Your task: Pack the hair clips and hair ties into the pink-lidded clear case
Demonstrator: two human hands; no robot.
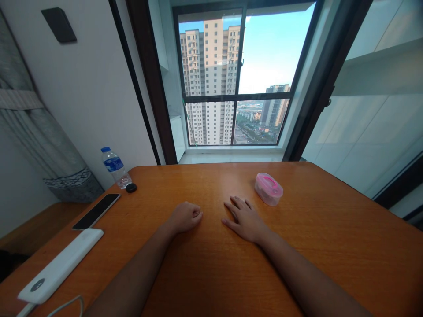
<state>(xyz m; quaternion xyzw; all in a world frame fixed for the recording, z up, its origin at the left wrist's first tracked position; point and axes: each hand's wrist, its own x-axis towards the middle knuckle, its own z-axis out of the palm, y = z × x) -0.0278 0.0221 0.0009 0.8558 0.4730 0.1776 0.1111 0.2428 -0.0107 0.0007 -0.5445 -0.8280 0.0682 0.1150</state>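
My left hand [186, 217] rests on the wooden table [211, 273] as a closed fist, thumb side toward the middle. No object shows in it, though the inside of the fist is hidden. To its right, my right hand [245, 219] lies palm down and flat, fingers spread, holding nothing. Just beyond the right hand, without touching it, stands a small clear plastic box [269, 189] with a pink lid. A gap of bare tabletop separates the two hands.
Along the table's left edge are a water bottle [115, 167] with a blue cap, a small black round object [131, 188], a dark-screened phone [97, 211] and a long white device [62, 264] with a cable. A window [236, 97] lies beyond the far edge.
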